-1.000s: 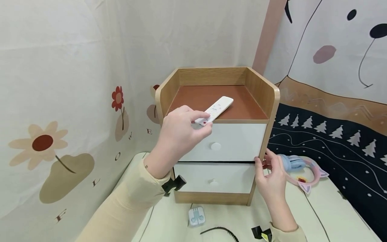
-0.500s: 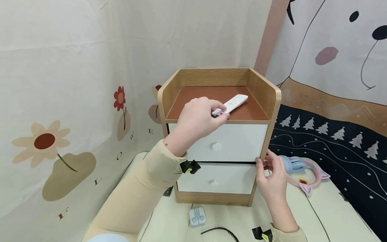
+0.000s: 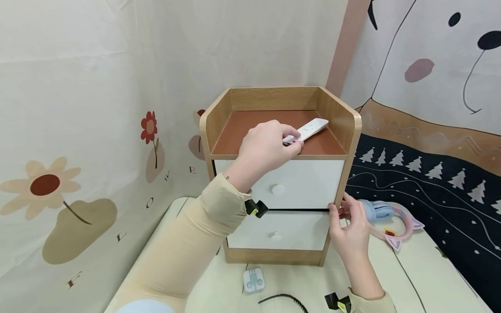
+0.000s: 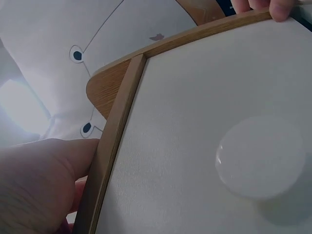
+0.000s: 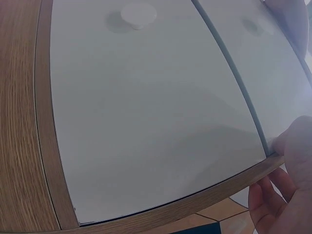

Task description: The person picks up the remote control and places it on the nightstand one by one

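My left hand [image 3: 270,143] pinches one end of a white remote [image 3: 313,127] between thumb and fingers. The remote slants up to the right over the brown top of a small wooden drawer cabinet [image 3: 274,256]. In the left wrist view the left hand [image 4: 41,180] shows at the top's front edge, and the remote is hidden. My right hand [image 3: 352,230] grips the cabinet's right side edge, thumb on the front by the gap between the two white drawers. The right wrist view shows the right hand's fingers [image 5: 265,200] behind that edge. Both drawers are closed.
A pink cat-ear headband [image 3: 407,230] and a coiled light-blue item [image 3: 377,211] lie right of the cabinet. In front are boxed earphones [image 3: 254,280] and a thin black curved strip [image 3: 287,296]. Raised wooden walls [image 3: 274,99] border the cabinet top at the back and sides.
My left hand has carried the remote rightward and farther back, from the cabinet's front edge to over its top. The right hand has stayed on the side edge.
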The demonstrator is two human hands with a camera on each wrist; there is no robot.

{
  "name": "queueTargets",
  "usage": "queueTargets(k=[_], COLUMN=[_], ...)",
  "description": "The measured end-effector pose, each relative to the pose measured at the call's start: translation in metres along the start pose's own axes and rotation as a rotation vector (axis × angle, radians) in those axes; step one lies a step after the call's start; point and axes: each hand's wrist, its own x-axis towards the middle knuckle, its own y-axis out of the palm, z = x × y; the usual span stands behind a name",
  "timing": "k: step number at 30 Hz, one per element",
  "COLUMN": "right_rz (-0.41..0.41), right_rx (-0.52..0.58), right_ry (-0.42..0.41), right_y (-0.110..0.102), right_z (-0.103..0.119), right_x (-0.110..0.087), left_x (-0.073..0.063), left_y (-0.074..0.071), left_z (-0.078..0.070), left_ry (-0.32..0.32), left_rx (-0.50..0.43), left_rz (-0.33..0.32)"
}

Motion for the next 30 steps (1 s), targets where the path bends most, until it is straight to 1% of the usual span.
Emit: queueTargets(k=[4, 10, 12, 16, 20, 26, 28, 30], right_rz=[-0.005, -0.005, -0.001, 0.002, -0.002, -0.002, -0.001, -0.001], right_rx=[-0.007, -0.002, 0.004, 0.008, 0.005, 0.019, 0.019, 0.018], right_ry=[0.002, -0.003, -0.004, -0.004, -0.005, -0.018, -0.022, -0.023], right_y=[-0.001, -0.003, -0.003, -0.002, -0.002, 0.000, 0.000, 0.000], right_z=[0.001, 0.000, -0.001, -0.001, -0.002, -0.003, -0.003, -0.003], right_x=[0.000, 0.001, 0.001, 0.001, 0.000, -0.001, -0.001, -0.001], left_x=[0.002, 0.000, -0.002, -0.005, -0.008, -0.019, -0.023, -0.026], left_y=[0.003, 0.006, 0.007, 0.007, 0.008, 0.009, 0.009, 0.010], left_z=[-0.005, -0.007, -0.006, -0.004, -0.002, 0.006, 0.009, 0.012], left_ry=[-0.005, 0.016, 0.028, 0.054, 0.089, 0.151, 0.186, 0.234], left_rx=[0.021, 0.077, 0.075, 0.045, 0.024, -0.024, -0.045, -0.062], left_rz=[0.017, 0.014, 0.005, -0.017, -0.059, -0.160, -0.197, -0.237])
